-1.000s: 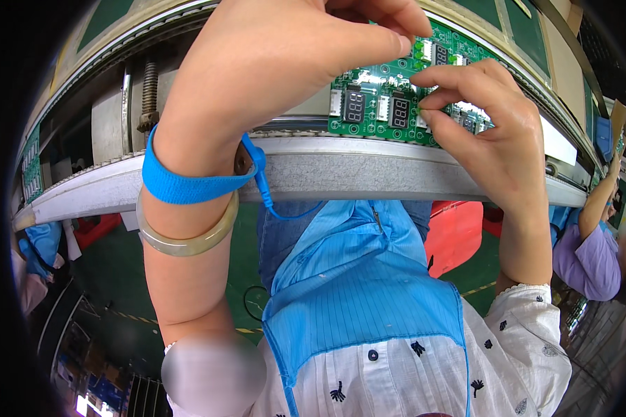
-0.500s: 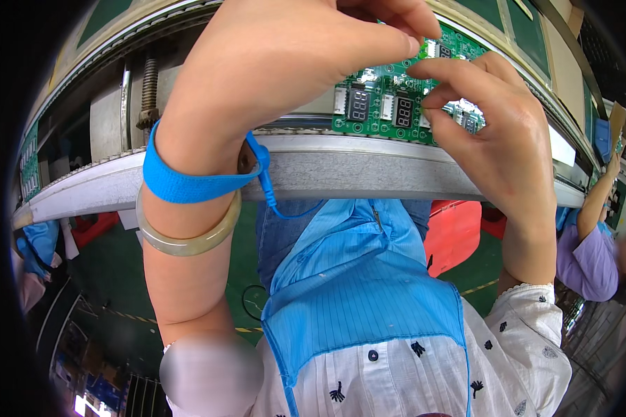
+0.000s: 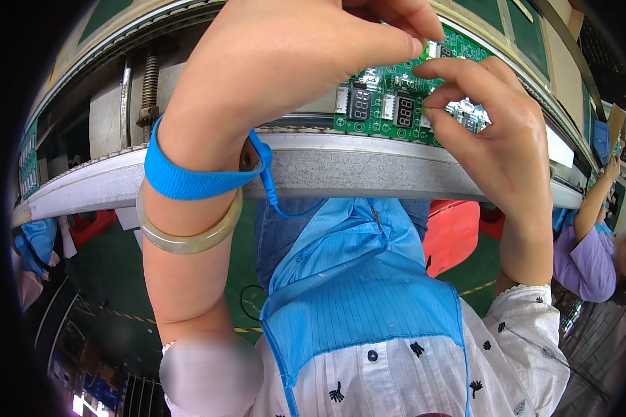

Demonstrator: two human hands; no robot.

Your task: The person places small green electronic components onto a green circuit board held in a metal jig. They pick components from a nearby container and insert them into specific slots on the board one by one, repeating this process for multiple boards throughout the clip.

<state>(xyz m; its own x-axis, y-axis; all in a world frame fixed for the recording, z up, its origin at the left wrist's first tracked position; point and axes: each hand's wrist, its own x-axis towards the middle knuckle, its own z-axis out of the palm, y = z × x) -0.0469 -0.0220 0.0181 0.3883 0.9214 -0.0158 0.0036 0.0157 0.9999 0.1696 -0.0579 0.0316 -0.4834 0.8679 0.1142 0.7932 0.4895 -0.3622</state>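
Observation:
A green circuit board panel point(image 3: 368, 128) with black digit displays and white connectors lies across the rail-edged conveyor. Over its far part, my left hand point(image 3: 306, 52) has its thumb and fingertips drawn close together. Whatever they hold, if anything, is hidden. My right hand point(image 3: 501, 118) is at the right part of the panel, thumb and a fingertip pinched beside a white connector. Nothing between those tips can be made out. A blue wrist strap point(image 3: 195, 177) with a cord circles my left wrist, above a pale bangle point(image 3: 188, 240).
The metal rail point(image 3: 368, 167) runs along the conveyor's near side. A threaded rod point(image 3: 149, 90) stands at the left. Another green board point(image 3: 29, 167) sits at the far left. A red chair point(image 3: 452, 233) is below the rail. Another person in a purple top point(image 3: 588, 254) works at the right.
The panel and my left hand have shifted very slightly to the right. My right hand keeps its pinch, its index finger a little farther right.

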